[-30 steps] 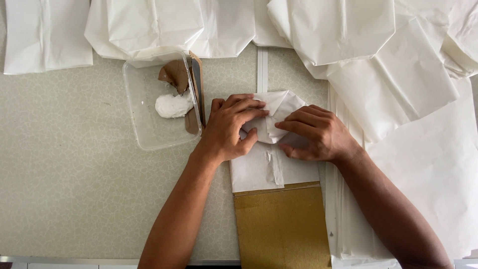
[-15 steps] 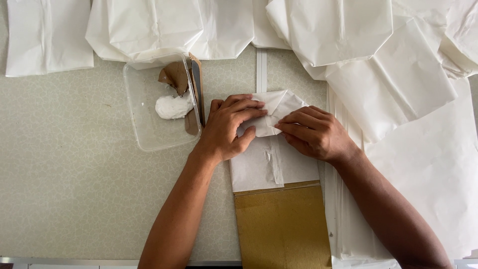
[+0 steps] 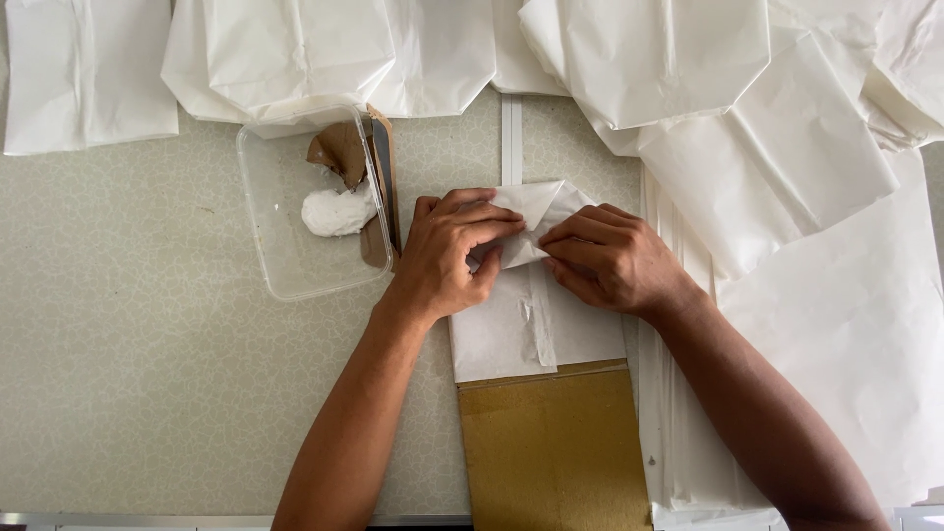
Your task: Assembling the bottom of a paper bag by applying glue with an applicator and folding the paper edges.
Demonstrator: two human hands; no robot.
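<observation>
Both hands press on the folded top end of a white paper bag (image 3: 536,324) that lies flat at the centre of the table (image 3: 128,344). The bag's long axis runs from 12 to 6 o'clock, its folded, pointed end toward 12. The left hand (image 3: 447,258) has its fingers curled together, pinching the fold from the 9 o'clock side; the right hand (image 3: 610,258) has its fingers together, flat on the fold from 3 o'clock. The fingertips of the two nearly meet. The bag's lower end rests on a brown cardboard sheet (image 3: 556,452) at 6 o'clock. A clear plastic container (image 3: 285,246) with a white lump of paste (image 3: 336,210) sits just beside the left hand at 10 o'clock. Stacks of white paper bags (image 3: 688,59) lie from 12 to 3 o'clock.
</observation>
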